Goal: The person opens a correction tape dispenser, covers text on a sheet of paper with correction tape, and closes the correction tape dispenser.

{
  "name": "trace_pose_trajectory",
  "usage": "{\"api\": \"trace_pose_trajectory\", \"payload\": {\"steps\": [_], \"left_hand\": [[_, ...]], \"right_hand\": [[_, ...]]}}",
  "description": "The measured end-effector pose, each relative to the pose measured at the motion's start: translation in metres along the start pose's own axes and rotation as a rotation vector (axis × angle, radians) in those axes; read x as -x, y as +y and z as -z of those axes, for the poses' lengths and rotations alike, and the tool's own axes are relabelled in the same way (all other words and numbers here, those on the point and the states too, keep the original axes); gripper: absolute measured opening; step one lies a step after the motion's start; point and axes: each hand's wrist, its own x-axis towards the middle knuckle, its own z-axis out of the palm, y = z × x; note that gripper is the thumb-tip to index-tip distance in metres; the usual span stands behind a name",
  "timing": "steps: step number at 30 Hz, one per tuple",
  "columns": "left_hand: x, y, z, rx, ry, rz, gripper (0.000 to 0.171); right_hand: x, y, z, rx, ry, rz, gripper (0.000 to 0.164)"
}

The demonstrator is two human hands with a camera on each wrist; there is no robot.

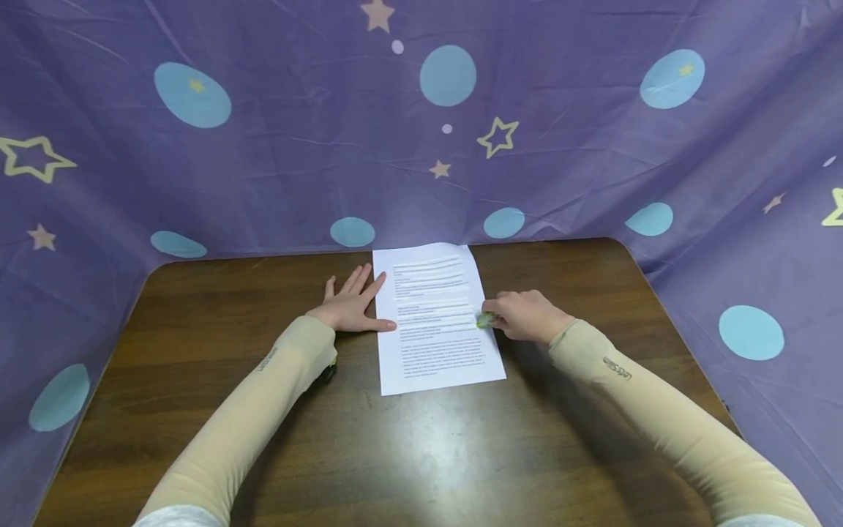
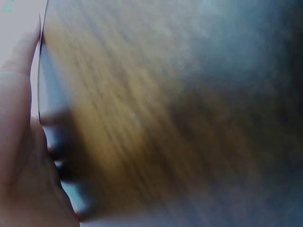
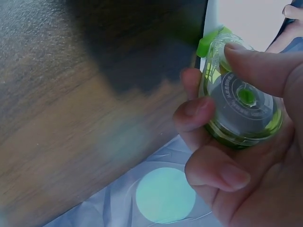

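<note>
A printed sheet of paper (image 1: 390,369) lies upright on the wooden table, its top edge at the curtain. White strips cross several lines in its upper half; the lower paragraph shows full text. My left hand (image 1: 352,307) rests with spread fingers at the sheet's left edge, the thumb lying on the paper. In my right hand (image 1: 530,316), at the right edge, a correction tape dispenser (image 3: 244,106) is held between thumb and curled fingers. Its clear case has a grey reel and green hub, and the green tip (image 3: 208,43) points at the paper.
The brown wooden table (image 1: 217,307) stretches around the sheet on all sides. A purple curtain (image 1: 283,168) with stars and blue dots hangs behind the table and along both sides. A small dark object (image 1: 328,371) shows beneath the left wrist.
</note>
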Motion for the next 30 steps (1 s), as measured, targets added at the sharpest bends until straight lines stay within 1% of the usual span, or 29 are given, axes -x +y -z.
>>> {"api": "trace_pose_trajectory", "payload": {"steps": [7,11,14,19,23,30], "left_hand": [[0.002,0.002,0.002,0.0,0.001,-0.002,0.123],[0.002,0.002,0.003,0.0,-0.002,-0.002,0.123],[0.0,0.001,0.001,-0.004,-0.007,-0.002,0.123],[-0.002,-0.001,-0.001,-0.012,-0.002,-0.003,0.124],[-0.003,-0.002,-0.002,-0.011,-0.004,0.003,0.125],[-0.005,-0.002,-0.002,-0.009,-0.001,0.014,0.125]], "right_hand": [[-0.005,-0.008,0.005,0.037,0.022,0.062,0.015],[-0.014,-0.015,0.005,0.014,0.0,0.081,0.013],[-0.021,-0.021,0.004,-0.004,-0.011,0.113,0.011],[-0.034,-0.035,0.0,-0.021,0.001,0.166,0.01],[-0.047,-0.05,-0.001,-0.032,0.016,0.182,0.009],[-0.067,-0.073,0.0,-0.059,-0.035,0.18,0.008]]}}
